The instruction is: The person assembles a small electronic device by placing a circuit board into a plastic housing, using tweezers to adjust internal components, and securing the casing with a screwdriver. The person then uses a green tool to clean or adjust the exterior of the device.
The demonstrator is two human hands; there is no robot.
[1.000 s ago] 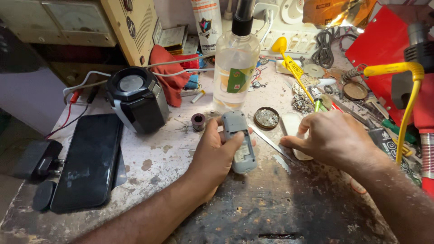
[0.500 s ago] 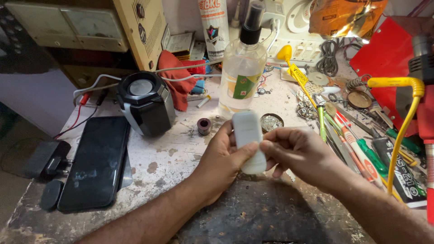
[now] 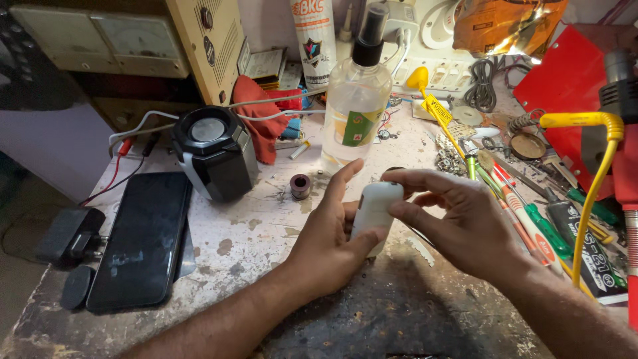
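Head view: both hands, left (image 3: 325,242) and right (image 3: 465,223), pinch a smooth white oblong casing (image 3: 373,211).

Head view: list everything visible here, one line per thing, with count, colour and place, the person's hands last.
white device: 1, white, held between both hands above the bench
spray bottle: 1, clear with black nozzle, behind the hands
speaker: 1, black, left of centre
phone: 1, black, flat at left
adapter: 1, black, far left edge
ring: 1, dark, between speaker and bottle
rag: 1, red, behind speaker
spray can: 1, white, at back
screwdrivers: several, mixed colours, right
yellow cable: 1, far right
bench: 1, stained white
left hand: grips the device from the left
right hand: fingers on the device's top
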